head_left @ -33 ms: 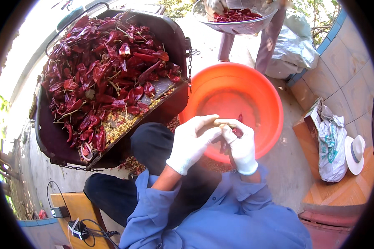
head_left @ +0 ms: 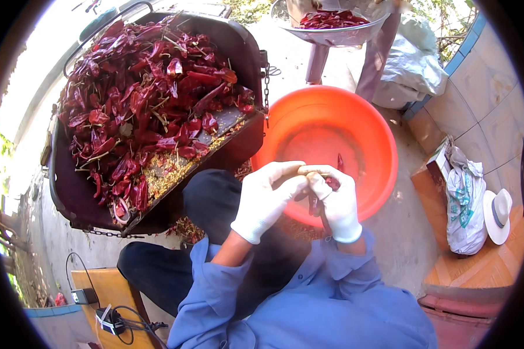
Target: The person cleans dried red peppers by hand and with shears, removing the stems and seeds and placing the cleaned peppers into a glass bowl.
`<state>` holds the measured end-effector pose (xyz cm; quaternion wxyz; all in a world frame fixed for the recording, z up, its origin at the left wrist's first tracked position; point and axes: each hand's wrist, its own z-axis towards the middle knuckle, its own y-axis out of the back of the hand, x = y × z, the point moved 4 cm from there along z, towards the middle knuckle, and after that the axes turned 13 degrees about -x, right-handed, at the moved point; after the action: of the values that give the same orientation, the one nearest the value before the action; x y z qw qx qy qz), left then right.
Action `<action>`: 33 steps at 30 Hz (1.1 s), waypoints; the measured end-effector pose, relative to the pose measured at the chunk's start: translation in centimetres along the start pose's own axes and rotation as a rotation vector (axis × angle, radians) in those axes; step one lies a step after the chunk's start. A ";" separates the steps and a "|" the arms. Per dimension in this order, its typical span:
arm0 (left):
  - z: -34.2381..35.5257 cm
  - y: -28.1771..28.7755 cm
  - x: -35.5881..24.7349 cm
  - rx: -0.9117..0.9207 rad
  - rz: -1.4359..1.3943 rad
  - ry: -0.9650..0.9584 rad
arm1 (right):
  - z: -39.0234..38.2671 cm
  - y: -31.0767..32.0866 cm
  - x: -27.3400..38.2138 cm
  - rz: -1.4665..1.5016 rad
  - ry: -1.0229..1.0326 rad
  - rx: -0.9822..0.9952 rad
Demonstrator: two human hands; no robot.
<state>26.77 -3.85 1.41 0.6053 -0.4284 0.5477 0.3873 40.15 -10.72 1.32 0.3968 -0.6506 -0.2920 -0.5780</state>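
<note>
Through my feed, the left hand (head_left: 265,203) and right hand (head_left: 339,206) meet fingertip to fingertip above the near side of the orange basin (head_left: 285,125), almost exactly where they were in the earlier frame. I see the right hand's fingers curled around dark red dried chilies (head_left: 332,182); I can't tell whether the left hand's bent fingers pinch one as well. A narrow chili (head_left: 340,161) now shows longer and sharper just past the right hand, against the basin; whether it is held or lies inside, I can't make out. The clearest change is beyond the basin: the gloved hand that was over the colander (head_left: 332,39) has gone from there, leaving its chilies in plain view. Left of the basin, the heap of chilies (head_left: 157,99) in the dark bin (head_left: 243,58) looks unchanged to me.
</note>
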 end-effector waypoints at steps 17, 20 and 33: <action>-7.6 22.1 -3.3 -0.518 0.464 -0.028 | 6.4 7.5 -8.1 -1.588 0.406 -0.006; -8.5 25.1 -3.0 -0.636 0.712 -0.179 | 7.6 3.1 -5.2 -1.158 0.438 0.010; -1.4 25.2 -5.3 -0.583 0.834 -0.406 | 10.9 -25.7 -3.6 -0.853 1.313 0.433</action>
<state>2.14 3.23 4.25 0.3502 -0.2413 0.4132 0.8052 23.65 12.10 2.18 0.3497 0.0793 -0.3279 -0.8740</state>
